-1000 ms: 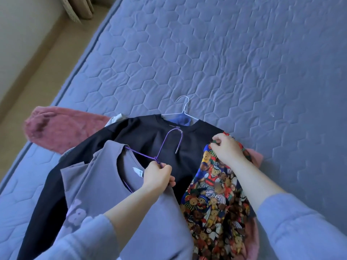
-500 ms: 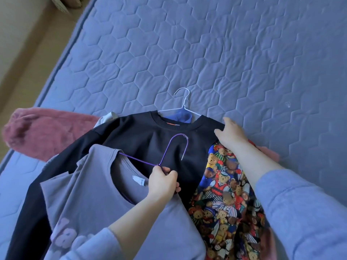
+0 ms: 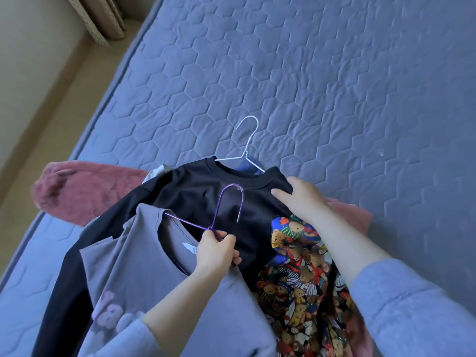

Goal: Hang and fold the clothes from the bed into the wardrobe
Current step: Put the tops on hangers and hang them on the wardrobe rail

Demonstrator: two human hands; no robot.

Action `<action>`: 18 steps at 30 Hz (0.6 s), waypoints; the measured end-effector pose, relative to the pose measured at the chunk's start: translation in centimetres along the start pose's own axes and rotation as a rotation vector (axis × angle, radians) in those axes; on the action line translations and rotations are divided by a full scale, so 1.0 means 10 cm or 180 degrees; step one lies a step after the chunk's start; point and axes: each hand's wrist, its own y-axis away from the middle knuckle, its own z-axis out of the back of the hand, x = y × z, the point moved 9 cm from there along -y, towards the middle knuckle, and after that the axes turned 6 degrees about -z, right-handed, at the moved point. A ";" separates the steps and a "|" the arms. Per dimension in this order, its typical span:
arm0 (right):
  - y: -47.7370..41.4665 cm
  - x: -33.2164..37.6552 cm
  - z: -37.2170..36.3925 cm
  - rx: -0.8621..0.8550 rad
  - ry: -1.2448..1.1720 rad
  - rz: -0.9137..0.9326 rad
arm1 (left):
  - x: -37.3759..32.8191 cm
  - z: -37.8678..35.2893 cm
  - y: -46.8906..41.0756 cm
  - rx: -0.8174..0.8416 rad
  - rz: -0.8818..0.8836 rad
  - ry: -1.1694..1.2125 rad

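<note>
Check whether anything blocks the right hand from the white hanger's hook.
Nothing visible does. The hook of the white hanger lies bare on the bed, just past the collar of the black sweatshirt; the right hand rests on its shoulder, close by.

The bed in front of me wore a blue-grey quilted cover stitched in hexagons. A pink fleece garment lay at its left edge. A white wire hanger rested on the quilt, hook pointing away from me, its shoulders tucked under a black sweatshirt in the heap. A paler pink cloth lay at the heap's right side.
</note>
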 end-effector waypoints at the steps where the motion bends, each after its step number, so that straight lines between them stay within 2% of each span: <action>1: 0.12 0.07 0.05 -0.0065 -0.0088 0.0066 | -0.03 0.04 0.06 0.0015 0.0003 0.0122; 9: 1.40 0.37 0.31 -0.0505 -0.0643 0.0513 | -0.35 0.59 0.84 -0.0011 -0.0101 0.0656; 13: 2.10 0.58 0.55 -0.0905 -0.0796 0.0955 | -0.58 0.79 1.33 -0.0011 -0.0236 0.0884; 18: 2.82 0.75 0.80 -0.0889 -0.0989 0.1267 | -0.86 1.11 1.96 -0.0138 -0.0443 0.1246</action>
